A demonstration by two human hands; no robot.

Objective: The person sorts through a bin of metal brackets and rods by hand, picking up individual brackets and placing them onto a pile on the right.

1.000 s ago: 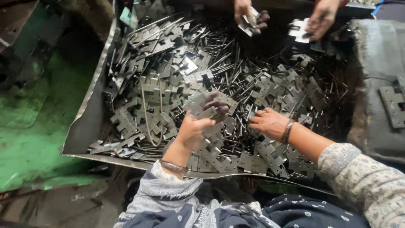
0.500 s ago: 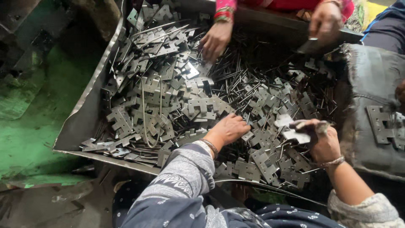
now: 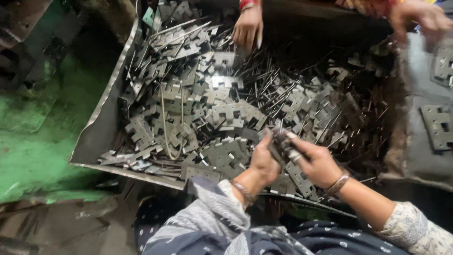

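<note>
We have both hands together just above the near edge of the metal tray, and between them they clasp a small bundle of flat stamped metal plates. Our left hand curls around the bundle from the left side, fingers closed against it, and our right hand closes on it from the right, with the thumb and fingertips pressed to its top; a bangle sits on that wrist and another on the left wrist. The bundle hangs over the heap of loose plates, grey notched pieces mixed with thin metal pins, which fill the tray from its left wall across to the dark right side. At the far edge another person's hand with a red bangle rests its fingers on the heap, and a second hand of theirs shows blurred at the upper right, over a grey cloth-covered surface where a few single plates lie. To the left of the tray lies a worn green floor.
</note>
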